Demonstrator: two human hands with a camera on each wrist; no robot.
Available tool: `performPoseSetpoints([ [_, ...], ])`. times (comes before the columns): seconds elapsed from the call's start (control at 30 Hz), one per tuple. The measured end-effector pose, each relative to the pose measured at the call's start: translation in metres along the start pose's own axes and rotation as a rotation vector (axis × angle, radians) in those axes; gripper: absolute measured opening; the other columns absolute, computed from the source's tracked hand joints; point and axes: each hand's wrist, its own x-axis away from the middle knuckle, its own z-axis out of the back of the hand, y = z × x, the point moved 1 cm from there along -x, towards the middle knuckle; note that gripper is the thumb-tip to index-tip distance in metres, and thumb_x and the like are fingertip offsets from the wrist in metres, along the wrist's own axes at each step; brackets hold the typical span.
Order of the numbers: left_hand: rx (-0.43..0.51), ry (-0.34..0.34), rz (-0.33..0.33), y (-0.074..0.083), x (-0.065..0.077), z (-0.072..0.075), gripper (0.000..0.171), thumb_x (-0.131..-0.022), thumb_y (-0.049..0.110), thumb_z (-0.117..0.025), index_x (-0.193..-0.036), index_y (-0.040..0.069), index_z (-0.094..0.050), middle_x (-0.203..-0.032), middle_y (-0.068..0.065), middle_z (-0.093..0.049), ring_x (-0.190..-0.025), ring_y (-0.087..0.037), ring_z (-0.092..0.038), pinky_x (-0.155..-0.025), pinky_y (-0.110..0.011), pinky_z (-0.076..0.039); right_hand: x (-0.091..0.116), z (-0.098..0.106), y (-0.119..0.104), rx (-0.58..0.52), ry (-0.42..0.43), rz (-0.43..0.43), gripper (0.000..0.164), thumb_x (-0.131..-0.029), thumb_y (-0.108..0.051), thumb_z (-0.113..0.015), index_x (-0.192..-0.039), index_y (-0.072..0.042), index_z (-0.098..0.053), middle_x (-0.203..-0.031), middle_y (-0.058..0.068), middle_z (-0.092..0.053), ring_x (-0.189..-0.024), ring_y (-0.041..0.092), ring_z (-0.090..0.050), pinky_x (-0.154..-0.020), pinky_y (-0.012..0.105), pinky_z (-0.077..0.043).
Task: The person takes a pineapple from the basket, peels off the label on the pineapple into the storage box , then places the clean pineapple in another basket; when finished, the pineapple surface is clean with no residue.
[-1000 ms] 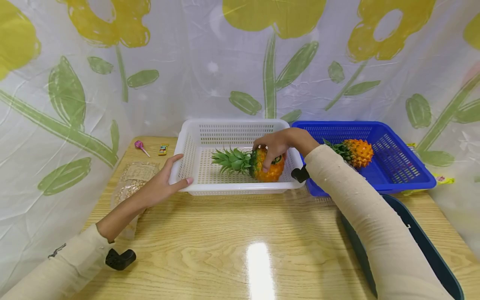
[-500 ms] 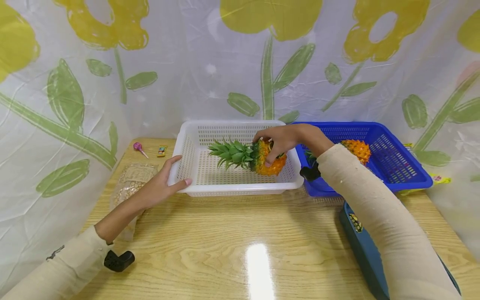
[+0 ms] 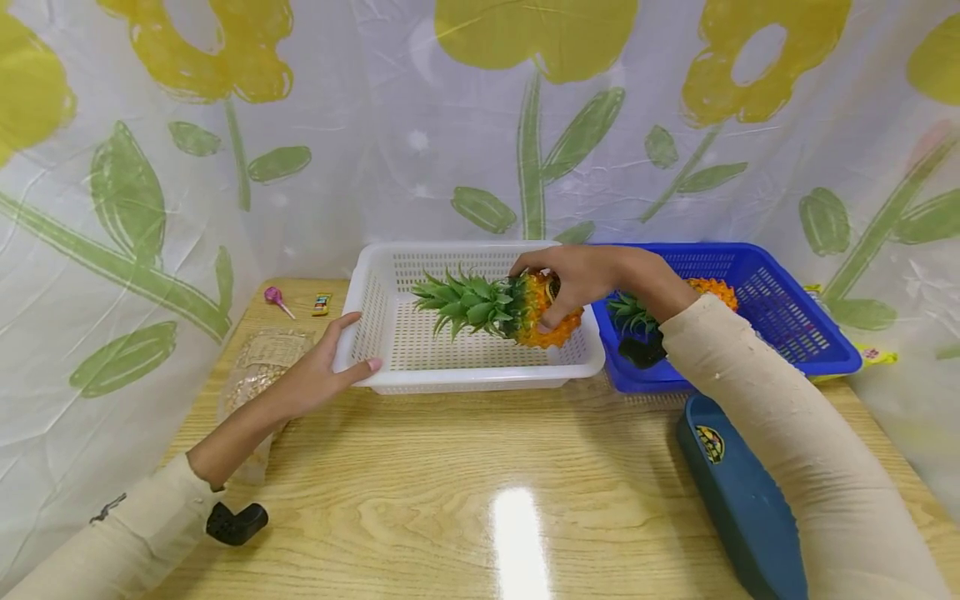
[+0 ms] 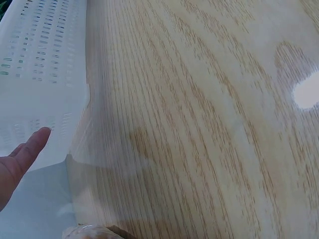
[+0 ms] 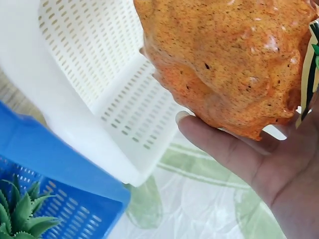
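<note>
My right hand (image 3: 573, 279) grips a small orange pineapple (image 3: 531, 321) by its body from above, within the white basket (image 3: 465, 375). Its green leafy crown points left. In the right wrist view, fingers curve under the bumpy pineapple (image 5: 224, 64) and a striped label shows at its side. My left hand (image 3: 318, 375) rests on the left end of the white basket, thumb and fingers spread at its front corner. A second pineapple (image 3: 630, 312) lies in the blue basket (image 3: 832, 354) to the right, partly hidden by my right arm.
A dark teal tray (image 3: 750, 492) sits at front right, partly under my right arm. Beside my left arm lies a clear bag of pale pieces (image 3: 258, 358). A pink lollipop (image 3: 274, 297) and a small wrapped candy (image 3: 321, 304) lie at back left. Yellow packets (image 3: 877, 356) show behind the blue basket.
My right hand has raised the pineapple a little and shifted it slightly right; my right arm has swung right, uncovering more of the teal tray. The left hand stays in place.
</note>
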Motion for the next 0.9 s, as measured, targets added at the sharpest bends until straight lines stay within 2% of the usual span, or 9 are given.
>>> performPoseSetpoints([
  [0.17,0.002,-0.002,-0.004,0.0,0.0,0.0,0.093,-0.099,0.042,-0.062,-0.162,0.018,0.002,-0.146,-0.032,-0.042,-0.132,-0.048,-0.048,-0.106,-0.065,-0.038,0.01,-0.001,-0.004,0.027,0.027,0.043,0.087,-0.08,-0.043,-0.082,-0.152,-0.019,-0.04,-0.151,0.012,-0.043,-0.131,0.032,-0.05,-0.1,0.05,-0.048],
  [0.3,-0.002,0.0,-0.004,0.0,0.0,0.0,0.093,-0.098,0.042,-0.062,-0.162,0.018,0.002,-0.147,-0.032,-0.041,-0.133,-0.048,-0.048,-0.106,-0.066,-0.038,0.019,-0.004,-0.008,0.047,0.045,0.067,0.088,-0.08,-0.044,-0.081,-0.153,-0.017,-0.039,-0.148,0.012,-0.047,-0.114,0.026,-0.055,-0.092,0.046,-0.048],
  [0.43,-0.004,0.002,-0.012,0.0,0.0,-0.001,0.094,-0.099,0.041,-0.062,-0.162,0.016,0.002,-0.146,-0.032,-0.042,-0.132,-0.048,-0.049,-0.106,-0.066,-0.038,0.025,-0.008,-0.01,0.055,0.054,0.084,0.089,-0.08,-0.045,-0.081,-0.154,-0.016,-0.039,-0.133,0.008,-0.054,-0.091,0.02,-0.052,-0.081,0.041,-0.044],
  [0.5,-0.003,0.003,-0.013,0.0,0.0,-0.001,0.094,-0.099,0.041,-0.063,-0.162,0.016,0.002,-0.146,-0.032,-0.043,-0.131,-0.047,-0.05,-0.106,-0.066,-0.038,0.028,-0.01,-0.011,0.058,0.054,0.086,0.088,-0.081,-0.044,-0.08,-0.154,-0.017,-0.039,-0.115,0.005,-0.057,-0.078,0.018,-0.047,-0.075,0.039,-0.041],
  [0.6,-0.004,0.003,-0.014,0.001,0.0,-0.001,0.094,-0.099,0.04,-0.063,-0.162,0.016,0.002,-0.145,-0.031,-0.044,-0.13,-0.046,-0.051,-0.105,-0.064,-0.04,0.032,-0.014,-0.013,0.054,0.056,0.092,0.087,-0.081,-0.044,-0.079,-0.154,-0.019,-0.039,-0.086,-0.001,-0.051,-0.066,0.014,-0.041,-0.069,0.036,-0.039],
  [0.73,-0.009,0.006,-0.007,0.002,0.0,-0.001,0.094,-0.098,0.041,-0.063,-0.162,0.017,0.002,-0.144,-0.031,-0.045,-0.128,-0.046,-0.052,-0.103,-0.063,-0.043,0.037,-0.019,-0.015,0.017,0.063,0.11,0.085,-0.081,-0.043,-0.08,-0.154,-0.02,-0.04,-0.073,-0.005,-0.042,-0.06,0.012,-0.038,-0.067,0.035,-0.038],
  [0.9,-0.006,0.012,0.012,0.001,0.001,-0.001,0.095,-0.098,0.043,-0.064,-0.162,0.018,0.001,-0.142,-0.031,-0.045,-0.127,-0.046,-0.053,-0.102,-0.062,-0.043,0.043,-0.027,-0.02,-0.011,0.069,0.118,0.084,-0.081,-0.044,-0.079,-0.153,-0.022,-0.041,-0.068,-0.006,-0.039,-0.058,0.011,-0.037,-0.064,0.034,-0.038],
])
